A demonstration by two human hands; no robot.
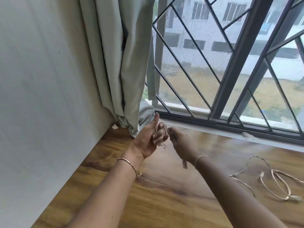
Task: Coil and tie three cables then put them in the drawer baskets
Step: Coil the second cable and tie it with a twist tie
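Note:
My left hand [148,139] is raised over the wooden tabletop [164,191], thumb up, fingers curled around a small bundle of pale cable [162,129]; a clear plug end sticks out below the fingers. My right hand [180,142] is blurred right beside it, fingers pinched at the same cable, with a cable end dangling under the wrist. Loose pale cables [278,183] lie uncoiled on the table at the right. No drawer or basket is in view.
A grey-green curtain [125,66] hangs in the corner, its hem bunched on the table behind my left hand. A white wall is at the left. A barred window [230,63] runs along the table's far edge. A small pale scrap [115,126] lies in the corner.

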